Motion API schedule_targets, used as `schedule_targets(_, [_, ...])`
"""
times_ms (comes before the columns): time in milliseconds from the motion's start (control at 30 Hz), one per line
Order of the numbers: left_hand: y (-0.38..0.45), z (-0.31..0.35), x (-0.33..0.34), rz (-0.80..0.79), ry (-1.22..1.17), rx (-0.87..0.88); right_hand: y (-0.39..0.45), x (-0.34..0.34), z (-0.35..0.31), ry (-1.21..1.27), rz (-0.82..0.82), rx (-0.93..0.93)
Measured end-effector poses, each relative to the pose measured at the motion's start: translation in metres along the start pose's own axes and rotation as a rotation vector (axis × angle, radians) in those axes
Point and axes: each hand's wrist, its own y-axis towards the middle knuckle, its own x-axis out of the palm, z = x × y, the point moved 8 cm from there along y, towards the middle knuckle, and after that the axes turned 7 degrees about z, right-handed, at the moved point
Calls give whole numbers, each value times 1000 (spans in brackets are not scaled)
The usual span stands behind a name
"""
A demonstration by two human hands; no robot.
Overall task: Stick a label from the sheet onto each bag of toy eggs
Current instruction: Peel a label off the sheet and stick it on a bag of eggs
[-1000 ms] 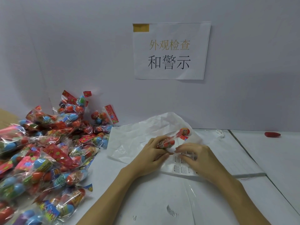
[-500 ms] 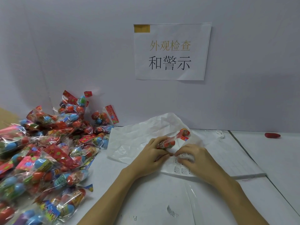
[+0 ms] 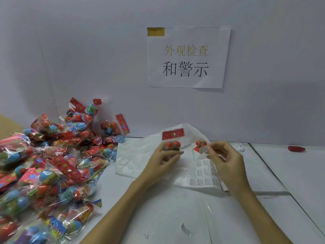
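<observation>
Left hand: my left hand (image 3: 162,160) is curled round one clear cellophane bag of red toy eggs (image 3: 172,147), held up off the white table (image 3: 158,217) with its red printed header card (image 3: 173,134) standing upright at the top.
Right hand: my right hand (image 3: 223,159) pinches a small white printed label (image 3: 202,150) between thumb and forefinger; the other fingers are loosely bent.
Label sheet: the white sheet of small printed labels (image 3: 204,175) lies flat on the table under my right hand, with rows of labels left on it.
Where the bag lies from the label: to the left of it, at about the same height, with a small gap between; they are not touching.
Long axis of the bag: roughly upright, header up, eggs bunched low in my grip.
Nearer hand: the right, which carries the label; I judge the move is a short one leftward onto the bag's face.
What it turns on: I think I must keep the bag steady and its film flat where the label lands, or it may crease.
Second bag: another small bag with a red egg (image 3: 200,144) lies just behind the label, on crumpled white paper (image 3: 133,155).
Waiting pile: a heap of clear bags of red and blue eggs (image 3: 52,164) sits well to my left.
</observation>
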Motion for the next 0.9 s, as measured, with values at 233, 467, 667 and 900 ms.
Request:
schedule_targets(233, [6,-1,-42,312,-624,-209,-5,12,19,388,47,340])
schedule_targets(467, [2,31,-6,154,-782,-233,-18,27,-8,149,-83,71])
schedule_targets(667, [-3,46,7,63,-782,-199,-21,26,-21,30,-69,-46])
schedule_targets(900, [-3,46,8,52,-760,-197,-20,26,-19,-31,-64,-56])
